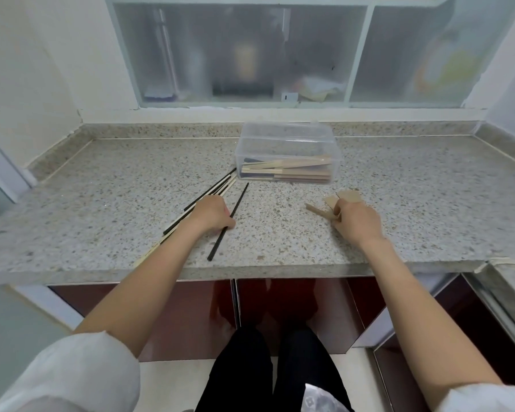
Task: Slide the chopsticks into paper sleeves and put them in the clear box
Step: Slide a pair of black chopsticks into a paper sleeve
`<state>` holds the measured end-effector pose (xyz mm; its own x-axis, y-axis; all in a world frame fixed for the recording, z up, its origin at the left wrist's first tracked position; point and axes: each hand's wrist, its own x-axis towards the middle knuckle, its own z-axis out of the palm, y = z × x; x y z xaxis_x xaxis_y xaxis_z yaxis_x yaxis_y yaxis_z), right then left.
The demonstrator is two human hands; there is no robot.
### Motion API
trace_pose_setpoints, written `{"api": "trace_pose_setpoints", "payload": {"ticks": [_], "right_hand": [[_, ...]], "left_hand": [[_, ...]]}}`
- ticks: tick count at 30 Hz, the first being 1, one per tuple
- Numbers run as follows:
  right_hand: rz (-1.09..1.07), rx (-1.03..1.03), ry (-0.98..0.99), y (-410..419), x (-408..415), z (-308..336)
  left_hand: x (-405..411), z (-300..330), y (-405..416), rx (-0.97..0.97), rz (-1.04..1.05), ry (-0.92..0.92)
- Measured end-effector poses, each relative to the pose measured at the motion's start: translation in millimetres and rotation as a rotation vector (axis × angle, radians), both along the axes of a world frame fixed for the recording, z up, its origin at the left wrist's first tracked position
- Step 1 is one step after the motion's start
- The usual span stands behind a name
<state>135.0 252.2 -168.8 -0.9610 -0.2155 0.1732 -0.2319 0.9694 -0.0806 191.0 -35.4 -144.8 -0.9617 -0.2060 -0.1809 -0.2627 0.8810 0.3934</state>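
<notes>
L hand (211,214) lies knuckles-up on the counter (107,185), fingers curled down over a black stick (229,220) that runs out both sides of it; looks like a pinch near mid-length, fingertips hidden so can't be sure. Just left of it, partly under the wrist, a loose pile (211,190) of black & pale chopsticks, fanned diagonally. R hand (358,220) curled, pinching brown paper sleeves (338,200) at their near end; a few flat ones fan out on the stone beyond the fingers. Box (286,151) sits open at the back, w/ sleeved pairs lying flat inside.

Handling, my guess: sticks light, stiff, slim & smooth, prob roll and skid on polished stone, hard to lift flat. Better to pinch one near the thick end or tip it up by pressing one end. Needs a 2nd stick paired, tips aligned, before going in. Sleeves v. light, thin, crease easily, mouth lies shut. Hold near the open end w/ thumb & finger, bow it slightly to open, feed narrow tips first. Don't squeeze hard or paper buckles
</notes>
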Motion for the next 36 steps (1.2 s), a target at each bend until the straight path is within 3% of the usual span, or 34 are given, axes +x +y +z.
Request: {"api": "trace_pose_setpoints", "payload": {"ticks": [6,9,11,12,15,18,24,30,36], "right_hand": [[0.004,0.019,0.044,0.6,3.2,-4.0],[0.002,-0.170,0.193,0.9,7.2,-4.2],[-0.047,-0.563,0.272,1.1,19.4,4.7],[-0.093,-0.869,0.240,0.9,27.3,12.2],[-0.132,-1.732,-0.065,1.4,55.5,21.3],[-0.143,-2.089,-0.253,1.3,75.4,11.4],[-0.138,-2.305,-0.311,1.9,91.4,1.3],[-0.124,-2.202,-0.351,-2.0,99.0,4.2],[-0.099,-2.204,-0.239,-3.9,97.9,2.2]], "left_hand": [[35.4,30.8,14.5,0.300,-0.082,0.497],[43.6,31.1,21.7,0.300,-0.151,0.592],[47.3,22.5,21.8,0.127,-0.196,0.633],[49.6,18.2,21.3,0.078,-0.215,0.659],[58.1,8.0,23.7,0.099,-0.255,0.732],[64.4,2.8,28.0,0.147,-0.283,0.717],[74.0,-5.5,31.8,0.155,-0.292,0.677],[77.5,-14.7,34.0,0.158,-0.321,0.596],[82.2,-16.0,28.4,0.177,-0.317,0.567]]}}
